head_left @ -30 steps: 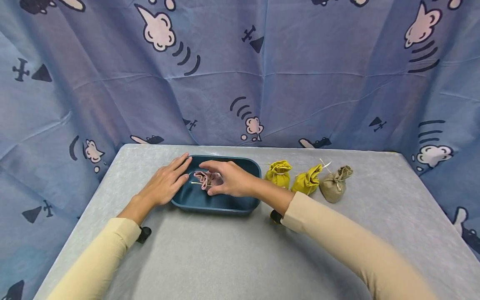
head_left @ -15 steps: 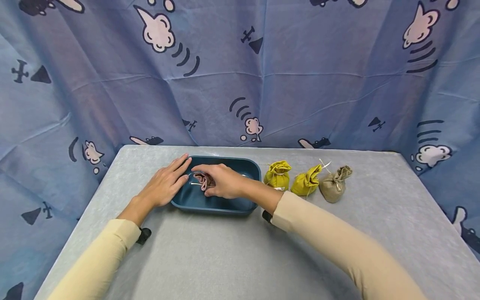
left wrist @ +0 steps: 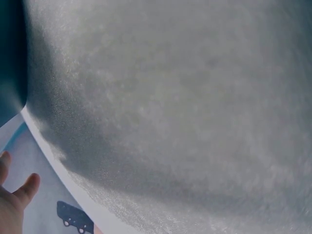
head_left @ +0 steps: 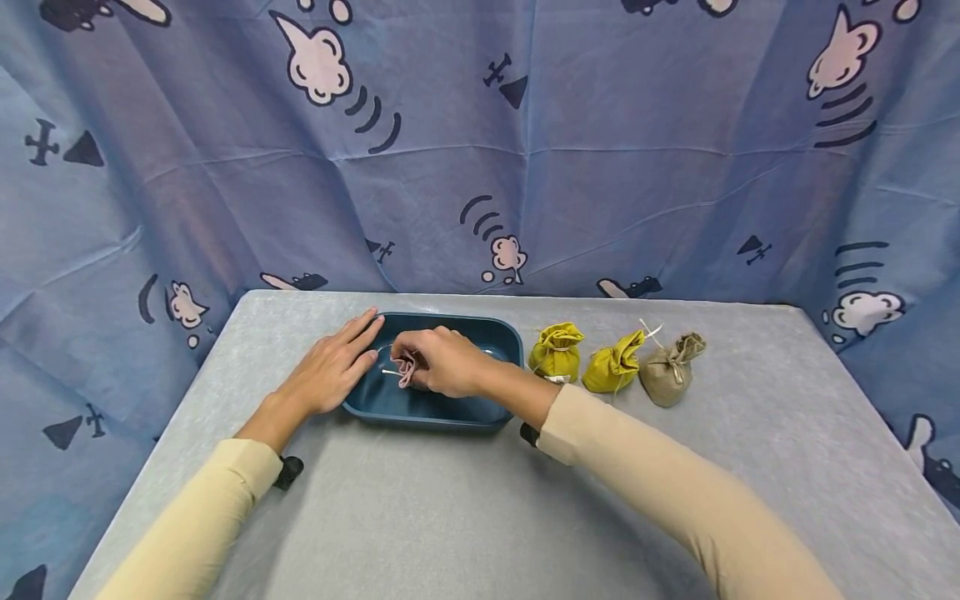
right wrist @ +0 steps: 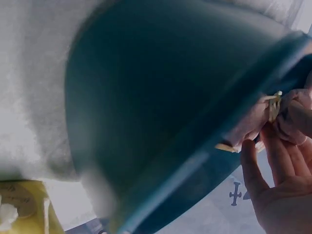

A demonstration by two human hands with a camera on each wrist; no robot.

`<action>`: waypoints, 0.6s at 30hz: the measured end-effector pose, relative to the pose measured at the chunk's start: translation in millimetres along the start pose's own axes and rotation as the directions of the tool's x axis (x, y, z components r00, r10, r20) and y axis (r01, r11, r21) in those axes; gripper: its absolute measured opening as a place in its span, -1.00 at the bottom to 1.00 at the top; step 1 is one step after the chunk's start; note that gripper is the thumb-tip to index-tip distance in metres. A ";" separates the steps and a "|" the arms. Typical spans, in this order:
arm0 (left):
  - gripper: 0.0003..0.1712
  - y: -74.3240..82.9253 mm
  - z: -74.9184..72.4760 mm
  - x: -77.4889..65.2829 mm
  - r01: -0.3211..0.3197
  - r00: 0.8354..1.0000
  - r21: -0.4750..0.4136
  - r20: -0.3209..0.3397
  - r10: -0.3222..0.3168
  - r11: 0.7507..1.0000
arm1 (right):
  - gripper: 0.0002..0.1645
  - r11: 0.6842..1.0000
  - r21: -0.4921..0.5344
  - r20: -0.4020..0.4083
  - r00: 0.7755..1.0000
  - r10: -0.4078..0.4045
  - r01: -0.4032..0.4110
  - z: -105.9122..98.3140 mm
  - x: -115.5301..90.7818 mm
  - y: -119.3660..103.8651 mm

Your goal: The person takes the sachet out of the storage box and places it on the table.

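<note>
A small pink drawstring pouch (head_left: 406,369) lies inside the dark teal tray (head_left: 442,416), its gathered neck and pale cord toward the left. Reaching in from the right, my right hand (head_left: 447,362) grips the pouch with thumb and fingers, hiding most of its body. In the right wrist view the pouch (right wrist: 251,122) shows beyond the tray's rim, fingers curled at its tied neck. My left hand (head_left: 327,367) rests with straight fingers against the tray's left edge. Only a thumb and finger of the left hand (left wrist: 12,200) appear in the left wrist view.
To the right of the tray stand two yellow pouches, one upright (head_left: 556,352) and one leaning (head_left: 612,363). Beside them is a brown burlap pouch (head_left: 667,371). A patterned blue curtain (head_left: 465,150) hangs behind the grey table (head_left: 390,517).
My right hand has moved slightly left over the pink pouch, and its fingers have closed from a wide spread onto it. The left hand has stayed in place.
</note>
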State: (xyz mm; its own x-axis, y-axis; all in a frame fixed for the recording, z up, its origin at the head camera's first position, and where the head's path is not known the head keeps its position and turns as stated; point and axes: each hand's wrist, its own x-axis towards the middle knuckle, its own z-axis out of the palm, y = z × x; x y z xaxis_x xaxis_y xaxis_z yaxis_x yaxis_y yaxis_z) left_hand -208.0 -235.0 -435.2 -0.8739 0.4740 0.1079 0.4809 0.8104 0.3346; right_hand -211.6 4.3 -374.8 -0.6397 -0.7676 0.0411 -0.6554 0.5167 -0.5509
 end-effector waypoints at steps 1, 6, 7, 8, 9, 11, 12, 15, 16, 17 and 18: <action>-0.34 0.1 0.0 0.1 0.000 1.000 0.001 0.000 0.000 1.000 | -0.73 1.000 -0.002 -0.011 1.000 -0.004 0.004 0.0 -0.5 0.5; -0.34 0.9 -0.7 -0.1 -0.003 1.000 0.000 -0.005 0.003 1.000 | -0.78 1.000 -0.013 -0.065 0.998 -0.021 0.020 -0.5 -3.0 1.9; -0.34 1.0 -0.9 -0.1 -0.003 1.000 0.000 -0.006 0.003 1.000 | -0.78 1.000 -0.008 -0.078 0.997 -0.022 0.021 -0.7 -3.6 2.5; -0.34 1.0 -1.0 -0.2 -0.003 1.000 -0.001 -0.007 0.003 1.000 | -0.78 1.000 -0.004 -0.093 0.995 -0.022 0.022 -1.0 -4.2 3.2; -0.34 1.1 -1.1 -0.1 -0.004 1.000 -0.001 -0.007 0.004 1.000 | -0.78 1.000 0.004 -0.108 0.994 -0.020 0.020 -1.4 -5.0 4.1; -0.34 1.2 -1.2 0.0 -0.005 1.000 -0.001 -0.006 0.005 1.000 | -0.79 1.000 0.022 -0.137 0.991 -0.006 0.009 -2.9 -7.3 6.3; -0.34 1.2 -1.1 0.1 -0.006 1.000 0.000 -0.004 0.006 1.000 | -0.79 1.000 0.027 -0.153 0.988 0.000 0.004 -3.8 -8.5 7.5; -0.34 1.4 -1.2 0.2 -0.008 1.000 0.004 -0.001 0.008 1.000 | -0.81 0.999 0.034 -0.197 0.980 0.013 -0.007 -7.1 -12.3 11.0; -0.34 1.4 -1.2 0.3 -0.007 1.000 0.005 0.000 0.007 1.000 | -0.82 1.000 0.031 -0.211 0.977 0.013 -0.007 -8.4 -13.5 12.0; -0.34 1.4 -1.1 0.4 -0.006 1.000 0.007 0.000 0.006 1.000 | -0.83 1.000 0.029 -0.223 0.975 0.009 -0.003 -9.6 -14.5 12.8; -0.34 1.4 -1.0 0.4 -0.006 1.000 0.008 0.000 0.006 1.000 | -0.83 1.000 0.028 -0.234 0.972 0.002 0.004 -10.9 -15.5 13.4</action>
State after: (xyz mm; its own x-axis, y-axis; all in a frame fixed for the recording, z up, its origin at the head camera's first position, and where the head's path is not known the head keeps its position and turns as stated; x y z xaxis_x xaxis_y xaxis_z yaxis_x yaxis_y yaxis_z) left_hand -207.8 -234.0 -433.8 -0.8711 0.4786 0.1102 0.4865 0.8102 0.3269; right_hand -214.8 27.2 -373.7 -0.7174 -0.6564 0.2335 -0.6465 0.5024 -0.5741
